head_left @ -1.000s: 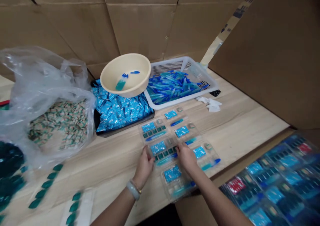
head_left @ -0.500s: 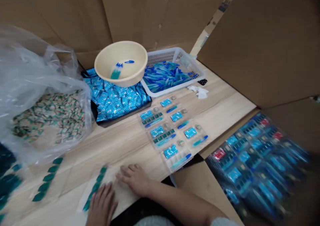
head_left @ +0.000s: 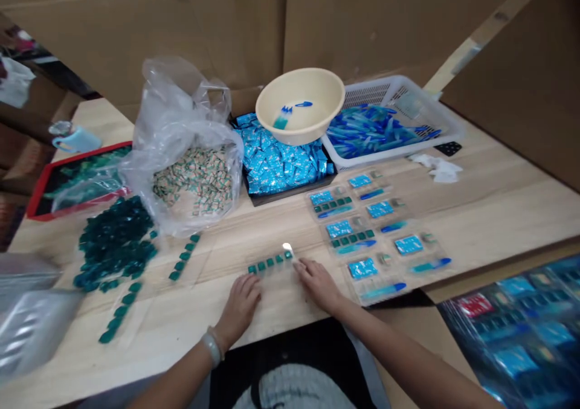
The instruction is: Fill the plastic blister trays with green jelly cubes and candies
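A clear plastic strip with a row of dark green square pieces [head_left: 270, 262] lies near the table's front edge, a bright glare at its right end. My left hand [head_left: 242, 303] is at its left end, fingers bent and close together on the edge. At the other end, my right hand [head_left: 318, 283] has its fingertips closed on the corner. Two similar rows of green pieces [head_left: 120, 312] lie to the left, by a heap of loose green pieces [head_left: 115, 240]. Clear blister trays [head_left: 356, 243] to the right hold blue packets and blue pens, some also green rows.
A plastic bag of small beige-green packets [head_left: 194, 179], a box of blue packets [head_left: 281, 164], a cream bowl [head_left: 299, 101] and a white basket of blue pens [head_left: 385, 125] line the back. Far left are a red-rimmed tray [head_left: 38, 200] and a mug [head_left: 77, 140]. Filled packs [head_left: 521, 330] sit lower right.
The view has swung left, showing the mug, red-rimmed tray and green heap. My left hand has moved from lying over the strip to its left end; my right hand has come onto the right end.
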